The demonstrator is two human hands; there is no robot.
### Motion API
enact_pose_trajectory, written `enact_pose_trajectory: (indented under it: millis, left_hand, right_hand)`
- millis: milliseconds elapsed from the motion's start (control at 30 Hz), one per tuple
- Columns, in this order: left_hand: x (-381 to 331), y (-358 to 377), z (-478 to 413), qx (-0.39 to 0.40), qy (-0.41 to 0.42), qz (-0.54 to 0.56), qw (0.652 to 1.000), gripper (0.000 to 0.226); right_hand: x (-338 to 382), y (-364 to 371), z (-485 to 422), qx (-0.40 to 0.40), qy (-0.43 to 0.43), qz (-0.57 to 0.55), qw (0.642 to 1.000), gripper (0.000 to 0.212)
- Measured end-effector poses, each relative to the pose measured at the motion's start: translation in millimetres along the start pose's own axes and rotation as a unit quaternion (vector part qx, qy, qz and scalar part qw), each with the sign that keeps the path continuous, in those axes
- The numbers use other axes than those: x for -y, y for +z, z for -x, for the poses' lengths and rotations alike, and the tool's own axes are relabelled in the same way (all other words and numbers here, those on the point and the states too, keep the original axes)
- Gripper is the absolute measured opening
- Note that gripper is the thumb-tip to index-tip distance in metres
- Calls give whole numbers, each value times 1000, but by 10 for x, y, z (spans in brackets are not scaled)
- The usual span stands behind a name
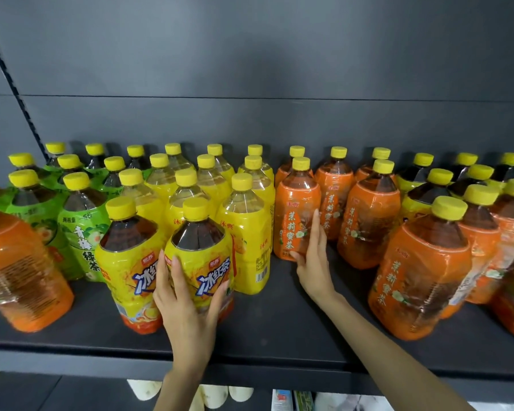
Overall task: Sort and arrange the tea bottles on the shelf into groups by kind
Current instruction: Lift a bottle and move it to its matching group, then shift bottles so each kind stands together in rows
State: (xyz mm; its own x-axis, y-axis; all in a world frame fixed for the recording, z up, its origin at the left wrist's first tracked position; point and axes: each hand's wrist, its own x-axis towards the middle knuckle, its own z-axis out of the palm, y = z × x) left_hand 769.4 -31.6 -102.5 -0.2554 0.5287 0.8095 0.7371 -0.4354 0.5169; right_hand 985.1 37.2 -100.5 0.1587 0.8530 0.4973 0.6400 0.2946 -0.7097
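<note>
Shelf (279,327) packed. Iced-tea bottle (201,232) clamped mid-body by left grip (187,295); right grip (312,262) laid flat, unclenched, on orange bottle (294,209). Judged full, heavy, film slick: body hold advised.

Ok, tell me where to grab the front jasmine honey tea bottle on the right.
Take the jasmine honey tea bottle round its wide, label-wrapped body, coming from the front and its left. Bare shelf lies on that side, while another orange bottle crowds its right. It stands upright, so a sideways wrap below the shoulder looks steadiest.
</note>
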Motion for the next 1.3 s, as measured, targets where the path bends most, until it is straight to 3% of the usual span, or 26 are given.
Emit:
enact_pose_trajectory:
  millis: [133,267,333,467,600,667,767,900,1167,1300]
  left_hand:
    - [-19,-10,-7,2,1,-1,1000,78]
    - [-65,-31,-19,11,-15,-4,1000,78]
    - [-114,-52,-19,19,-27,5,999,79]
    - [-162,-70,-4,35,-30,24,999,83]
    - [-203,-69,17,37,-101,39,993,96]
    - [-236,-83,16,42,-132,44,989,100]
    - [-258,-104,34,54,-149,65,985,101]
    - [-245,-105,68,68,-157,75,982,101]
    - [-206,-88,72,74,-153,57,984,102]
    - [-195,-89,74,74,-146,55,985,101]
  right_hand:
    - [86,-199,130,45,-8,8,999,94]
    - [160,-606,629,-67,-134,103,983,47]
    - [169,-807,854,-125,-179,139,966,35]
    - [188,-1140,1070,-237,-192,197,932,38]
    - [88,-1387,1044,-320,-62,107,939,64]
    - [64,-1429,1006,-288,11,38,957,82]
    - [86,-1362,986,-259,48,63,963,102]
    - [91,-1377,951,-251,64,41,965,100]
    - [33,-1522,894,-60,50,-160,984,96]
    - [110,-1404,804,7,54,-176,983,95]
